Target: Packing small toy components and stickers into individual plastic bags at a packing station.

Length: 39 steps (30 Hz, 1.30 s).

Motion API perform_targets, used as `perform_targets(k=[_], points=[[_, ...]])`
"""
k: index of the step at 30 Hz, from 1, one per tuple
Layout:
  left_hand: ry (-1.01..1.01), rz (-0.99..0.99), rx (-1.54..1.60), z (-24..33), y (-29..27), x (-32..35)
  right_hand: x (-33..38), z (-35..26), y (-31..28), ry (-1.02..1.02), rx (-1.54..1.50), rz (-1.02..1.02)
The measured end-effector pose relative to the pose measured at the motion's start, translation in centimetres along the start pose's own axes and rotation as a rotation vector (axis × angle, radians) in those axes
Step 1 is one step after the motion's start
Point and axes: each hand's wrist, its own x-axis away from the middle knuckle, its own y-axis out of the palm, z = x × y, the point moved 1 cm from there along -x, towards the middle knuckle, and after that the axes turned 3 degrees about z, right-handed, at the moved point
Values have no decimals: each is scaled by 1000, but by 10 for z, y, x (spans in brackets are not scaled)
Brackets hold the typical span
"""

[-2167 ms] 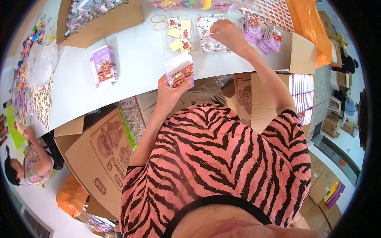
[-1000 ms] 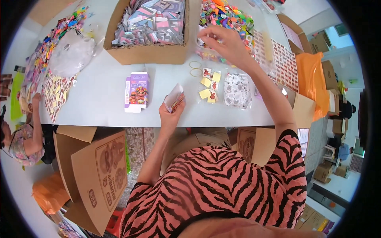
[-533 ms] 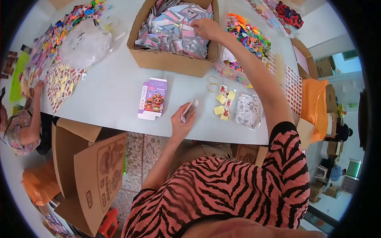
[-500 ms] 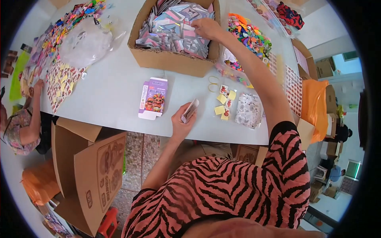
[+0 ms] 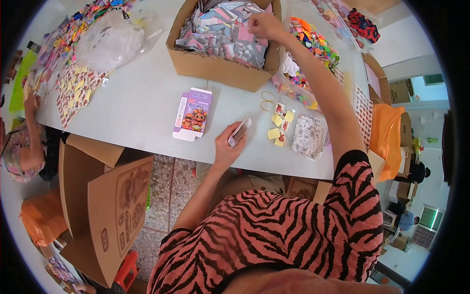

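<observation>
My left hand (image 5: 228,151) is closed round a small stack of thin cards (image 5: 240,131), held upright above the table's near edge. My right hand (image 5: 265,26) reaches into an open cardboard box (image 5: 225,77) at the far middle. Its fingers are bent together over the heap of grey and pink flat cards (image 5: 220,32); what lies between the fingertips is hidden. A purple printed carton (image 5: 194,115) lies on the table to the left of my left hand, its flaps folded out.
On the right lie yellow-backed sticker pieces (image 5: 280,125), a clear bag of printed packets (image 5: 309,136), rubber bands (image 5: 267,100) and a bag of colourful trinkets (image 5: 313,46). Another person's arm (image 5: 32,105) is at the far left. A large open carton (image 5: 115,206) stands below the table.
My right hand has shifted slightly right over the heap in the box. My left hand keeps its hold on the cards; the whole view has moved a little.
</observation>
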Motion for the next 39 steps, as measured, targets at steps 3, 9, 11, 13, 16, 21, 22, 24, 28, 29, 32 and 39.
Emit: perform_targets(k=[3,9,11,13,16,21,22,24,28,29,32,39], points=[[-19,-3,4,-1,-1,1,-3,5,-26,147,-16,104],[-25,-26,19,-15,-4,-4,44,-44,-69,125,-468,274],[-41,-11,20,-19,-6,-3,76,-88,-90,111,-675,230],[-60,-86,130,-12,-8,-10,111,-116,-96,108,-880,203],[-113,-144,150,-7,-16,-11,162,-132,-97,-39,-912,137],[-143,-211,113,31,-12,2,227,-143,-90,-154,-583,87],[-155,-220,115,36,-11,4,233,-143,-89,-164,-600,68],[-166,-232,112,49,-8,8,243,-142,-90,-175,-567,76],[-174,-284,106,66,-5,12,257,-151,-91,-275,-386,154],[-173,-302,94,68,-4,13,261,-154,-93,-268,-390,158],[-143,-310,58,73,-3,16,267,-161,-97,-361,-290,214],[-114,-319,-35,86,-1,18,273,-169,-98,-411,-288,220]])
